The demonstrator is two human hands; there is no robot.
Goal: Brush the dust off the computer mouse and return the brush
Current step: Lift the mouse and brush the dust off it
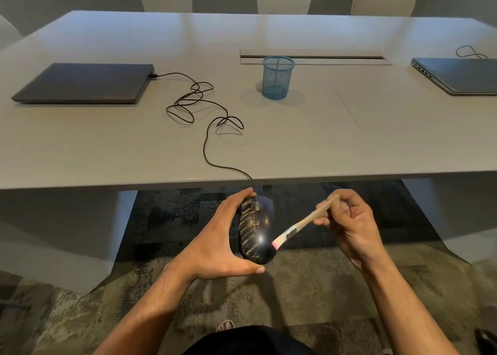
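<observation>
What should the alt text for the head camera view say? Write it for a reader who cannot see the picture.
A person's left hand holds a dusty black mouse below the table edge while the right hand touches a small brush to its side. On the table sit two closed laptops and a blue mesh cup.

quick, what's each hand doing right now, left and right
Left hand: closed around the computer mouse, held off the table.
Right hand: closed on the brush handle, bristles touching the mouse.
</observation>
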